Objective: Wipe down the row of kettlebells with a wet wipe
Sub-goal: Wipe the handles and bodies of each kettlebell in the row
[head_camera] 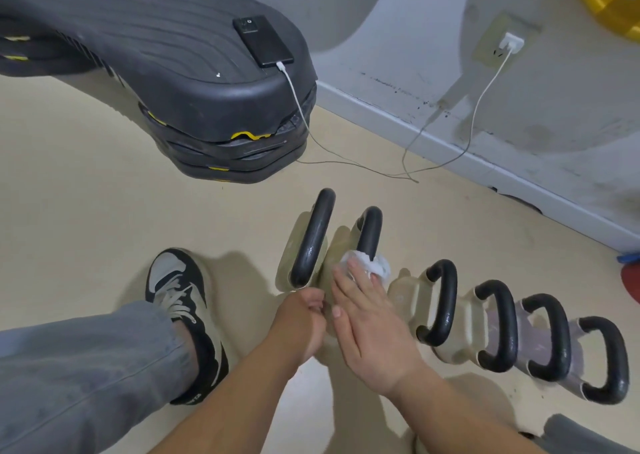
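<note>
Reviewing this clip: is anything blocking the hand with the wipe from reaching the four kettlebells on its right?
Nothing visible blocks it. The right hand presses the wet wipe against the second kettlebell. The remaining kettlebells stand in an open row, handles up, with bare floor beside them.

The kettlebell handles (440,301) look like dark metal with a slight sheen, their bodies pale and dull. The wet wipe (367,263) is white, crumpled cloth-like paper. Matt black ribbed plastic covers the step platform (156,48); the phone (262,41) is glossy
</note>
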